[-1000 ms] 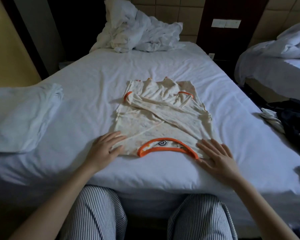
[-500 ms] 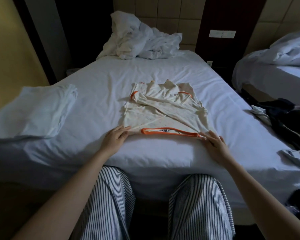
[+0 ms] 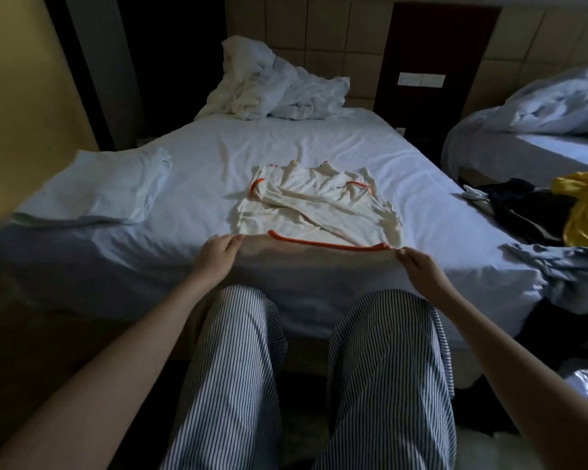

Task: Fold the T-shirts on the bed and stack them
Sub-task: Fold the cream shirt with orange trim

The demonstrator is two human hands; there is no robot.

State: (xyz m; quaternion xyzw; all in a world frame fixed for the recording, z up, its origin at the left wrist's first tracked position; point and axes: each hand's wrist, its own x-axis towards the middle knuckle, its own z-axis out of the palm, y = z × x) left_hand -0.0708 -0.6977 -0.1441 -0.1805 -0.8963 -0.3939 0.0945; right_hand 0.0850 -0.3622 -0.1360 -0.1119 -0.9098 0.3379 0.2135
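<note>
Fingers of our left hand and right hand pinch the cream, orange-edged cloth T-shirt; we think its sleeves are folded in, stacking not done.

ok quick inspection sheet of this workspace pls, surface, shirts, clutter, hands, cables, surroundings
surface: bed with white sheet, lightly creased
job's things: cream T-shirt with orange trim, sleeves folded in, mid-bed; folded pale cloth at left edge, kind unclear
clutter: crumpled white bedding at the headboard; dark and yellow clothes pile off the right side
grips: left hand and right hand each pinch a near corner of the cream T-shirt, orange neckline stretched between them
cables: nothing seen
surroundings: second bed at right; wall switch plate; striped trousers below
</note>
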